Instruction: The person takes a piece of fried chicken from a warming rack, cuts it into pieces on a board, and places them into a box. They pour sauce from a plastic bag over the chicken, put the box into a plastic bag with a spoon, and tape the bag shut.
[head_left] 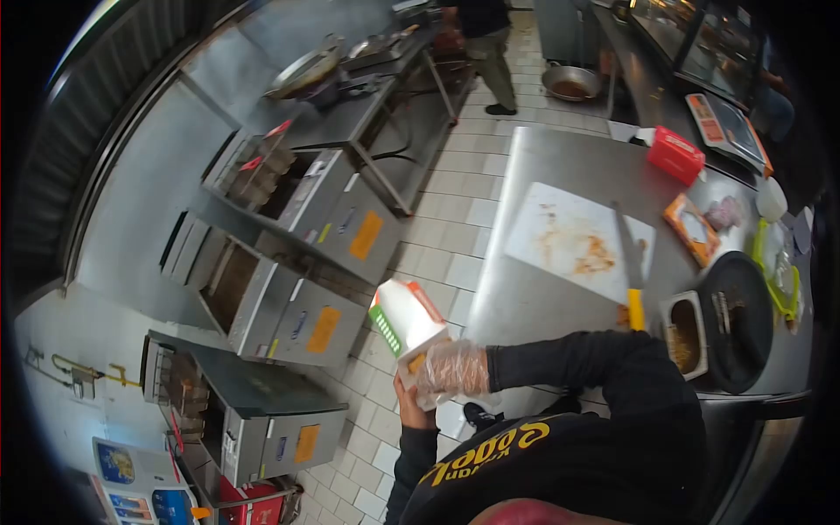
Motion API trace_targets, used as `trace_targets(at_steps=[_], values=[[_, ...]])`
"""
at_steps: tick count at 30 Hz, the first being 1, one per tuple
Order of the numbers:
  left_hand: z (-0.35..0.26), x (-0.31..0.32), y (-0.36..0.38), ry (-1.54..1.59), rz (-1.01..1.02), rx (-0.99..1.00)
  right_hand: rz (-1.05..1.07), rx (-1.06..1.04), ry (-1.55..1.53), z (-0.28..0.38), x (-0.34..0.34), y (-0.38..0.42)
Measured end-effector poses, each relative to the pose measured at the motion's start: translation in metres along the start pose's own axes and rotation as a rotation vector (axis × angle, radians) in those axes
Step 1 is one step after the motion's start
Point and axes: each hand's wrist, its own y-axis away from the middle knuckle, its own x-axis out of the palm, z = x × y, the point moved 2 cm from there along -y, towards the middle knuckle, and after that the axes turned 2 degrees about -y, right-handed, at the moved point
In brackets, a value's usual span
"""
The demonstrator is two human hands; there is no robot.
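A white cardboard food box point(407, 317) with green and orange-red sides is held out over the floor, between the fryers and the steel table. My left hand point(415, 406), bare, is closed around its near end. Over that same end, my right hand point(451, 367) is curled in a clear plastic glove, its fingertips hidden. A small brownish-orange patch shows beside the gloved fingers; what those fingers hold I cannot tell.
Fryers point(297, 322) line the left. On the steel table point(542, 302) are a stained white cutting board point(560, 229), a yellow-handled knife point(632, 262), a food pan point(682, 337), a black round pan point(737, 319) and a red box point(676, 156). A person point(492, 52) stands farther back near a large metal bowl point(570, 83).
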Motion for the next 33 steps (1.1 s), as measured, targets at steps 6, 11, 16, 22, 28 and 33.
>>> trace_targets(at_steps=[6, 11, 16, 22, 28, 33], values=[[-0.073, -0.157, 0.014, -0.045, -0.328, 0.133, 0.015, -0.034, -0.061, 0.006, 0.071, -0.138], [-0.100, -0.205, -0.034, -0.045, -0.364, 0.064, -0.036, 0.130, -0.019, -0.040, 0.062, -0.157], [-0.097, -0.189, -0.146, -0.018, -0.150, -0.001, -0.078, 0.366, 0.052, -0.132, 0.026, -0.129], [-0.122, -0.143, -0.281, -0.085, 0.121, -0.127, 0.004, 0.808, -0.042, -0.231, -0.026, -0.139], [-0.153, -0.118, -0.411, -0.277, 0.083, -0.098, 0.104, 0.907, 0.116, -0.337, -0.085, -0.209], [-0.150, -0.098, -0.508, -0.280, 0.111, 0.020, 0.098, 0.717, 0.155, -0.400, -0.140, -0.268]])
